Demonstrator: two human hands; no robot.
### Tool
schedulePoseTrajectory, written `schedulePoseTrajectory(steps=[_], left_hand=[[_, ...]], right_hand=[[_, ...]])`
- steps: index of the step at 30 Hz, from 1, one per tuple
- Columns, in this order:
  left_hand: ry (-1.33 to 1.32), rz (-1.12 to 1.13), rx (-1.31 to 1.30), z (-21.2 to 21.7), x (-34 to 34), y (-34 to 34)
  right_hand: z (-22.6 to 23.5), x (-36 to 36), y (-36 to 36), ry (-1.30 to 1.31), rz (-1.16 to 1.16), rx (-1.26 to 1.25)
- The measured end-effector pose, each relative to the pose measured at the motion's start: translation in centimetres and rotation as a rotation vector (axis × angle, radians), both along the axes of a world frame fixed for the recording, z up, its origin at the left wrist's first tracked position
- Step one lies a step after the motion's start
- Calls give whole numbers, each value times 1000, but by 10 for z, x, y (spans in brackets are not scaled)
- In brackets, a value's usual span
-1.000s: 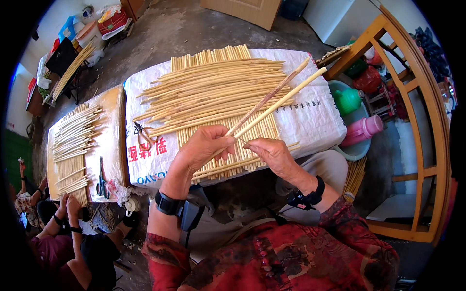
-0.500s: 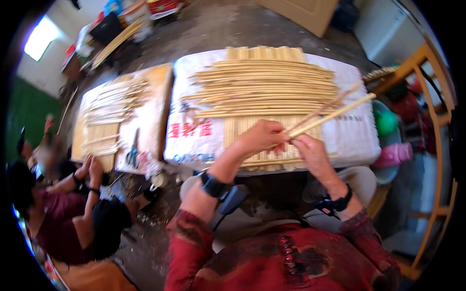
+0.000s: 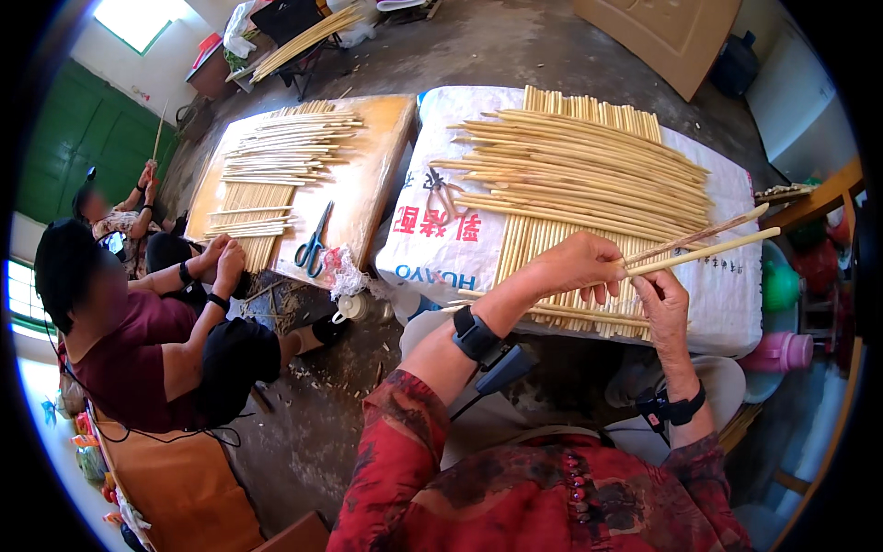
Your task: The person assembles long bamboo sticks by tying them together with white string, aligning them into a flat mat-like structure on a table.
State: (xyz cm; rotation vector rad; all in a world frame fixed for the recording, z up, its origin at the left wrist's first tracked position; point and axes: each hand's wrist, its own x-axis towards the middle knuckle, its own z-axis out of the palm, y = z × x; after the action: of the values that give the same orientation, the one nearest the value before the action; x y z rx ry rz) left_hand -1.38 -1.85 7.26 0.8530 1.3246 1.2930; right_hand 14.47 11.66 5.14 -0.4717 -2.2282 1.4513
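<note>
Over the near part of the cloth-covered table, my left hand (image 3: 581,262) pinches two thin sticks near their ends. One is a pale peeled stick (image 3: 727,248); the other, a browner stick (image 3: 717,228), spreads away from it at a narrow angle. Both point to the right. My right hand (image 3: 666,304) is closed at the same ends, its fingertips against the pale stick. Beneath lies a mat of sticks laid side by side (image 3: 524,253), and a pile of loose sticks (image 3: 589,170) rests across it farther back.
Scissors (image 3: 443,198) lie on the white cloth (image 3: 414,248). On the left table (image 3: 386,129) are more sticks (image 3: 285,152) and blue-handled scissors (image 3: 315,244). A co-worker in maroon (image 3: 147,340) sits there, another person (image 3: 124,216) behind. A pink thermos (image 3: 782,352) stands right.
The view has swung left, so the tables and my hands appear farther right. Both hands keep hold of the two sticks, which have hardly shifted between them.
</note>
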Motion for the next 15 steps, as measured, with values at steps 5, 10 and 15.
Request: schedulePoseTrajectory(steps=[5, 10, 15], left_hand=[[-3, 15, 2, -3, -2, 0], [70, 40, 6, 1, -6, -2], [158, 75, -26, 1, -6, -6]], right_hand=[[3, -2, -3, -109, -4, -294], [-1, -1, -2, -97, 21, -358], [-1, -1, -6, -100, 7, -400]])
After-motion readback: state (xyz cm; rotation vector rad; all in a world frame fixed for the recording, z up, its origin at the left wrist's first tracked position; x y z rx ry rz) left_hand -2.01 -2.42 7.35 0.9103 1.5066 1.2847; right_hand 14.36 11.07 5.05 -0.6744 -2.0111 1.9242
